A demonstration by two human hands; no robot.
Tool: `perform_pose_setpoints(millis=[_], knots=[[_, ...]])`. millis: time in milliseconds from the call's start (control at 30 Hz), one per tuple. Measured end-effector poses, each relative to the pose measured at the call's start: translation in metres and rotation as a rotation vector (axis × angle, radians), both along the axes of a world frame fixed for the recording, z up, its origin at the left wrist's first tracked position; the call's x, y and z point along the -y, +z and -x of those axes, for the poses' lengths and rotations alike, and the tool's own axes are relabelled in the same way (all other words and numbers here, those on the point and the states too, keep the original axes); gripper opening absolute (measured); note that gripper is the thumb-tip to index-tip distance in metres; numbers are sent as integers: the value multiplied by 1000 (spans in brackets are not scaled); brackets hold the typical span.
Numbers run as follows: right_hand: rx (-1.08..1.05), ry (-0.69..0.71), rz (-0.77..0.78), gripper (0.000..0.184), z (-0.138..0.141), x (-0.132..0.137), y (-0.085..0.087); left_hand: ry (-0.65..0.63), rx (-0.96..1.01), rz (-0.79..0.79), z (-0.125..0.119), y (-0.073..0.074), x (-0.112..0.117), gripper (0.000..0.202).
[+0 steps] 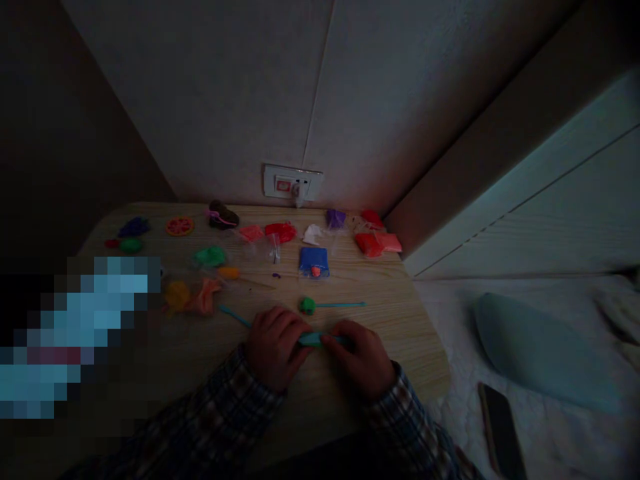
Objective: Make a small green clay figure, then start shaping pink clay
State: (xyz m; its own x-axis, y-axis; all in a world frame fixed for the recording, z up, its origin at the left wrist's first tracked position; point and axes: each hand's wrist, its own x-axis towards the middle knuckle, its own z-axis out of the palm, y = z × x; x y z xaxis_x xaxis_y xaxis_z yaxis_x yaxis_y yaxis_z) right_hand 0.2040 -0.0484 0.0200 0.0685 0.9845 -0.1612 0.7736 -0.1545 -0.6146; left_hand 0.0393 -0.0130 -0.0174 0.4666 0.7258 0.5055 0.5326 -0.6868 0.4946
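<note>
At the table's near side, my left hand (277,347) is closed on the left end of a small blue-green piece (311,340). My right hand (364,357) pinches its right end between thumb and fingers. Whether this piece is clay or a plastic tool is too dark to tell. A thin blue stick (234,315) shows beyond the left knuckles, its other end hidden by that hand. Just past both hands lies a green lump (307,306) with a thin blue stick (341,305) running right from it. Farther back is a blue packet (313,260) with a small pink ball (315,272) on it.
Colourful soft lumps and packets, including red (281,232), green (210,256), orange (205,297) and purple (335,218), lie across the wooden table (400,333). A wall socket (293,183) is behind. A phone (501,430) rests on the bedding at right. Blurred blocks cover the left side.
</note>
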Motion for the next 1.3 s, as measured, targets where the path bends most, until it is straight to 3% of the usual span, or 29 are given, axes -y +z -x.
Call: perform_pose_setpoints(millis=[400, 600, 767, 967, 1167, 1300], knots=[[-93, 34, -5, 25, -1, 0, -3, -20, 7, -30, 0, 1, -1, 24], [-188, 14, 84, 27, -3, -3, 1, -14, -4, -56, 0, 4, -1, 24], [-171, -30, 42, 27, -5, -4, 1, 2, -26, -44, 0, 2, -1, 25], [-465, -78, 103, 37, -20, -2, 6, -23, 24, -51, 0, 2, 0, 19], [-375, -61, 123, 35, -22, 3, 7, 9, -39, -2, 2, 2, 0, 26], [-206, -30, 59, 30, -11, 0, 7, 15, -60, -18, 3, 1, 0, 18]])
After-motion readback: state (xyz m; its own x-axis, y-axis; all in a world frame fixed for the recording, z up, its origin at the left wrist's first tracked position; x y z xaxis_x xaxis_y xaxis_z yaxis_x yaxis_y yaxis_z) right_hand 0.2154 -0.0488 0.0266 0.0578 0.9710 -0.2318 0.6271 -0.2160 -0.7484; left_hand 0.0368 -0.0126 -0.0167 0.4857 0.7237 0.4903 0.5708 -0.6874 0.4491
